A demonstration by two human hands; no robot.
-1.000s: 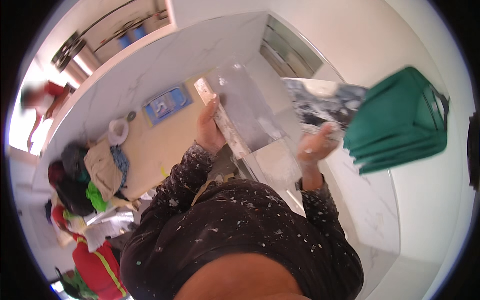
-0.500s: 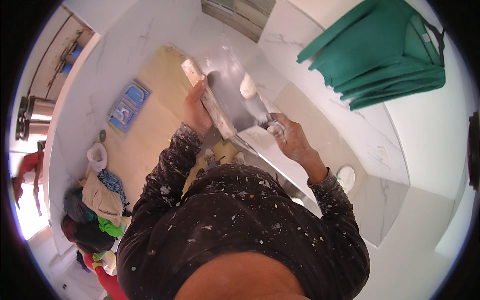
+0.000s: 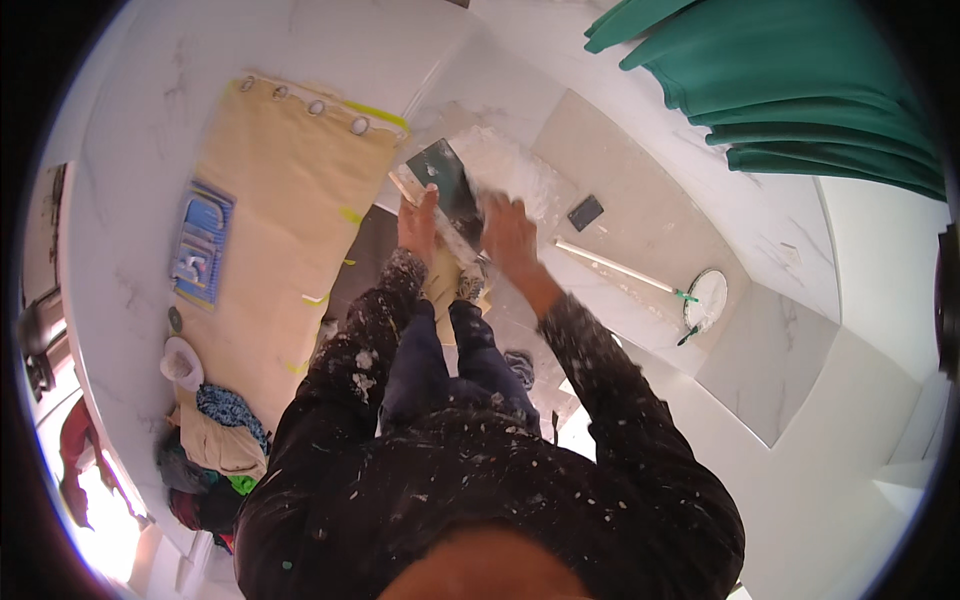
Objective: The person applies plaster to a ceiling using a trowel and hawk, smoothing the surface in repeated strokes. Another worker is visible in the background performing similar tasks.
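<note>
My left hand (image 3: pixel 418 228) is closed round the pale wooden grip of a wide plastering blade (image 3: pixel 438 168), whose dark metal face tilts away from me. Close against its right side, my right hand (image 3: pixel 511 238) is blurred, its fingers curled round a putty knife, the handle mostly hidden in the fist. White plaster (image 3: pixel 495 158) is spread on the surface just beyond the hands. Both dark sleeves are spattered with paint.
A cream curtain with metal rings (image 3: pixel 290 170) covers the left side, a blue tool package (image 3: pixel 203 245) on it. To the right are a dark phone (image 3: pixel 586 212), a pale pole (image 3: pixel 615 268) and a round white container (image 3: pixel 708 298). Green cloth (image 3: pixel 790 90) hangs upper right; clothes (image 3: pixel 225 445) lie lower left.
My view has shifted, bringing my legs, the phone and the pole into sight. The wide blade appears smaller and darker, and my right hand has moved in closer to my left.
</note>
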